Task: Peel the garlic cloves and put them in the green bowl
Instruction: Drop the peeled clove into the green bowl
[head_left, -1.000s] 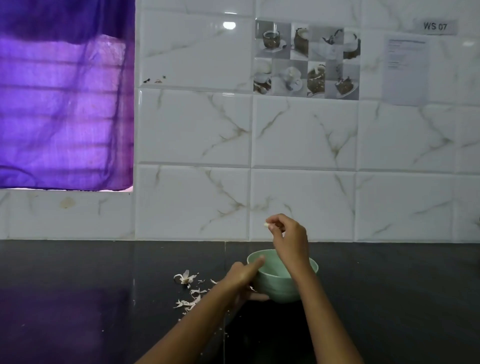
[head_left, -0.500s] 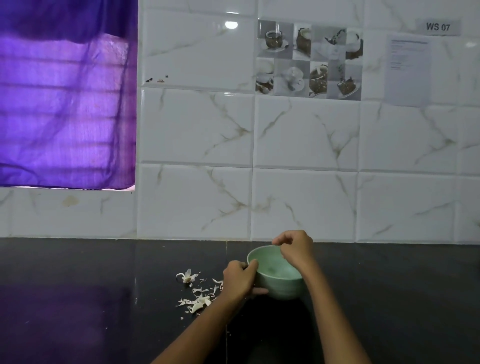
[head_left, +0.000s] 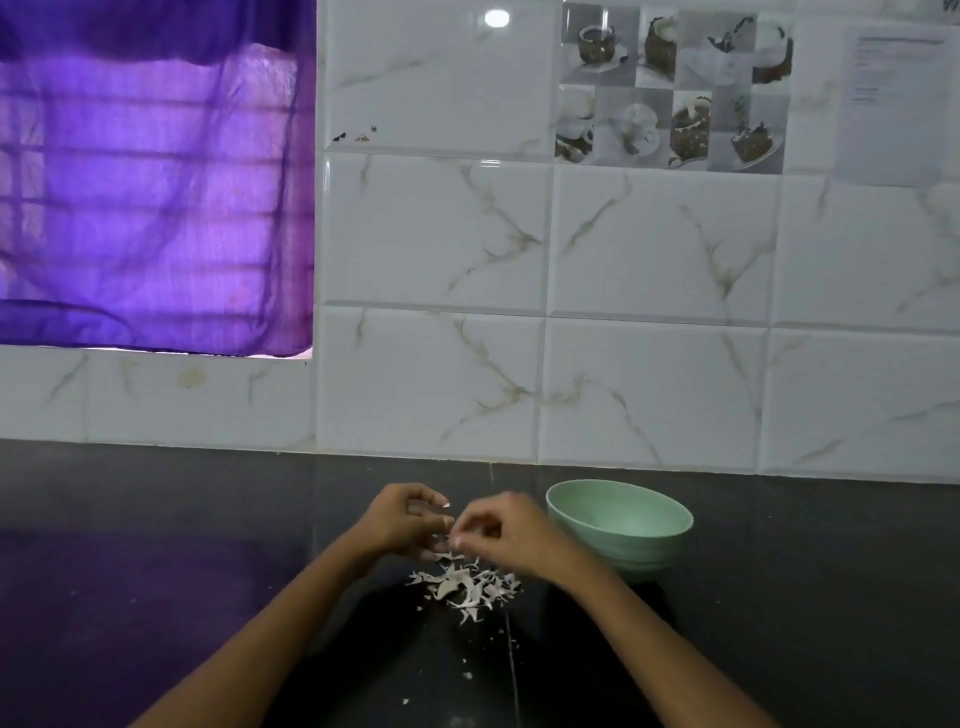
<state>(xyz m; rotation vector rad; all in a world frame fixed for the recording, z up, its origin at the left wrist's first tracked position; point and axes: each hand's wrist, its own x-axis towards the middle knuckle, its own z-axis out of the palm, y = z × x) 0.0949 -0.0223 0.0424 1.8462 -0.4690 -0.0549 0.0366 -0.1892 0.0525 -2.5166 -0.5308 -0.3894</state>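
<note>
Meeting fingertips above garlic skins (head_left: 465, 587): left hand (head_left: 402, 522), right hand (head_left: 501, 530); pinched item unclear; green bowl (head_left: 621, 525) just right.

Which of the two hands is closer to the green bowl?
The right hand: it is just beside the round green bowl, while the left hand lies farther away, beyond the right one.

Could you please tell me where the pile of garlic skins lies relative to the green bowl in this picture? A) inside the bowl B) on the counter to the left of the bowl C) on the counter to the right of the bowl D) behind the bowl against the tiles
B: the garlic skins lie scattered on the dark counter, left of the green bowl and just below both hands.
</note>
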